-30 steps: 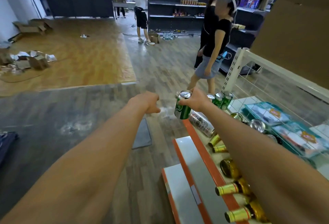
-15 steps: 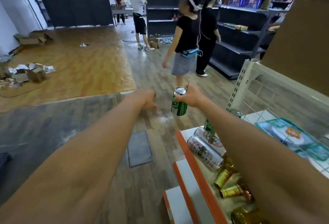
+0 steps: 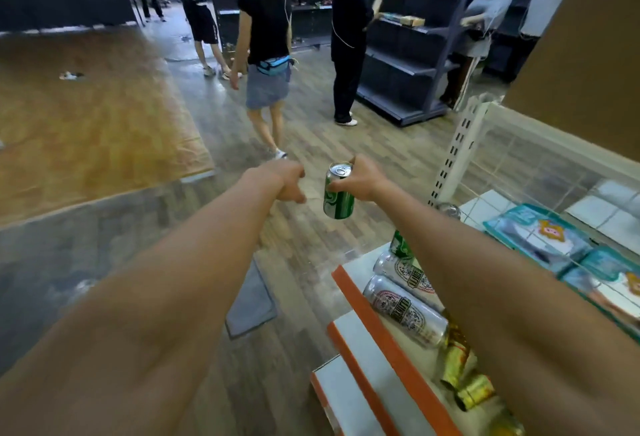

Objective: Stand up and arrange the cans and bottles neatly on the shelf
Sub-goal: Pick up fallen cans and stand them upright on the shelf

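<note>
Silver cans (image 3: 405, 311) and gold-capped bottles (image 3: 464, 376) lie on their sides on the shelf (image 3: 381, 325) at lower right. The right hand (image 3: 363, 181) grips one green can (image 3: 338, 195) upright, out over the floor and clear of the shelf. The left hand (image 3: 287, 179) is curled in on nothing. The step in hand looks like placing this can; next it must be brought over the shelf and set down standing.

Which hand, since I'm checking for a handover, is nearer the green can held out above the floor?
Right. The right hand grips the green can round its upper part. The left hand is level with it on its left, apart from it, fingers curled and holding nothing.
</note>
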`<state>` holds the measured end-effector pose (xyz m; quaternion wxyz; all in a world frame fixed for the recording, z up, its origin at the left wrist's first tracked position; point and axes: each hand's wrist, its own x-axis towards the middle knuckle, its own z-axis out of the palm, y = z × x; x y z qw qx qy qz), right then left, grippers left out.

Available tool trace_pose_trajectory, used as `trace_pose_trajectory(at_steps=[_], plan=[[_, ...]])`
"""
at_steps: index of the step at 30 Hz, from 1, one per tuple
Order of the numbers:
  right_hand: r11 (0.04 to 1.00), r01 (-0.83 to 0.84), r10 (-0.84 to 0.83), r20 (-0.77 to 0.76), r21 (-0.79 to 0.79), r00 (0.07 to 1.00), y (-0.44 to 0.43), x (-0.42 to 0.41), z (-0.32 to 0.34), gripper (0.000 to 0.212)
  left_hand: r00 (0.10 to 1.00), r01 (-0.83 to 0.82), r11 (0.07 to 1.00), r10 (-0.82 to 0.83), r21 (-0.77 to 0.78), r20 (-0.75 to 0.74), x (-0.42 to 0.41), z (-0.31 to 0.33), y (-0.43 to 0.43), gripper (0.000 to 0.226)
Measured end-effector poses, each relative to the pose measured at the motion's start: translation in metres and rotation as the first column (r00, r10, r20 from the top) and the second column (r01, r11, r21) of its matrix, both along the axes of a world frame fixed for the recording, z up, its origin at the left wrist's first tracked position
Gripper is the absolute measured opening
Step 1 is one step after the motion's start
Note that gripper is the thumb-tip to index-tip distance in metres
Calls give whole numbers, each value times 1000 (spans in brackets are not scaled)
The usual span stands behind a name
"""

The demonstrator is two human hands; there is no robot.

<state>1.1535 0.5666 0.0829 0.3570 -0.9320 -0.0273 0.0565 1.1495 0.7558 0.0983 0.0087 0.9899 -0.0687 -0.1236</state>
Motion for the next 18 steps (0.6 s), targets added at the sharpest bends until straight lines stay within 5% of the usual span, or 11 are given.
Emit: trace_pose_trajectory(at_steps=[9, 18], plan=[[977, 208, -208, -2, -52, 978, 14, 30, 3, 55, 972, 218, 961, -230, -169, -52, 66, -9, -3, 91], [924, 370, -370, 22, -96, 929, -83, -21, 40, 46, 885, 345, 629, -466, -696, 18, 54, -13, -125, 63]])
